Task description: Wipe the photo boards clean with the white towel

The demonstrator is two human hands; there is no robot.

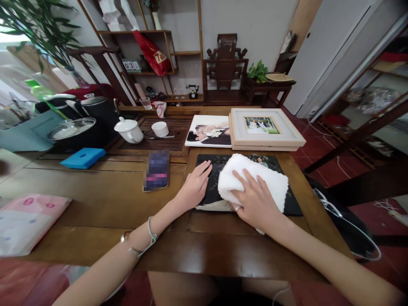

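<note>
In the head view, the left hand [195, 187] is lying loose at the dark photo panel's [214, 191] nine o'clock edge, its fingers extended and clasping nothing, probably bracing the panel against sliding. The panel is lying on the worktop [121, 199], directly within reach. The right hand [256, 204] is pressing a folded white cloth [272, 182] onto it, fingers spreading, seemingly for even contact; whether they are also gripping, I cannot tell. From the panel, a photo print [210, 132] at eleven o'clock and a framed photo [261, 125] at one are sitting beyond its far edge, apparently leaving working room.
</note>
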